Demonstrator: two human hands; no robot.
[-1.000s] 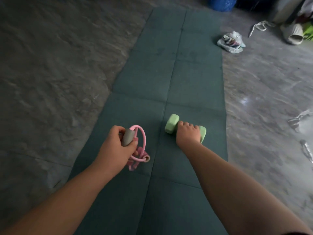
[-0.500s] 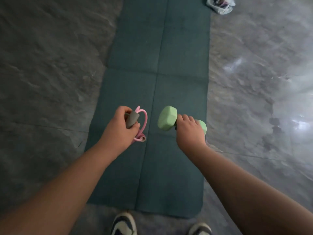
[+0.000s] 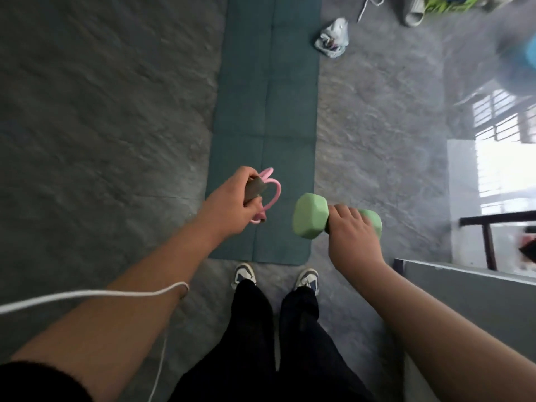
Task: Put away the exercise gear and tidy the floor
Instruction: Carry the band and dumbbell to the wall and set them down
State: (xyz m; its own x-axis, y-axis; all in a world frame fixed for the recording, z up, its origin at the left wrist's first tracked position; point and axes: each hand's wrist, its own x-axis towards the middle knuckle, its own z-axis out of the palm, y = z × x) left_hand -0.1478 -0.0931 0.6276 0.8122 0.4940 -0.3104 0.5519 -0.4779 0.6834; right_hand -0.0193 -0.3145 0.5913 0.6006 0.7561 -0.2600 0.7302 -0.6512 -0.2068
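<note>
The person stands at the near end of the green exercise mat (image 3: 266, 111), both arms stretched forward and down, forearms bare. The left hand (image 3: 232, 203) is held over the near left part of the mat, knuckles up, its fingers curled tight round the grey handle of a pink resistance band (image 3: 274, 188); the pink loops stick out past the thumb side and hang clear of the mat. The right hand (image 3: 352, 236) is raised just off the mat's near right corner, back of the hand upward, fingers wrapped round the grip of a light green dumbbell (image 3: 309, 216), which lies roughly level, one head jutting left of the fist and the other partly hidden behind the knuckles. Two white sneakers (image 3: 243, 274) stand on the grey floor (image 3: 101, 111) just short of the mat's edge, below dark trousers. A white cord (image 3: 87, 294) crosses the left forearm. Farther off, beside the mat's right edge, lies a crumpled plastic bag (image 3: 332, 39), with a pale slipper (image 3: 413, 15) beyond it
</note>
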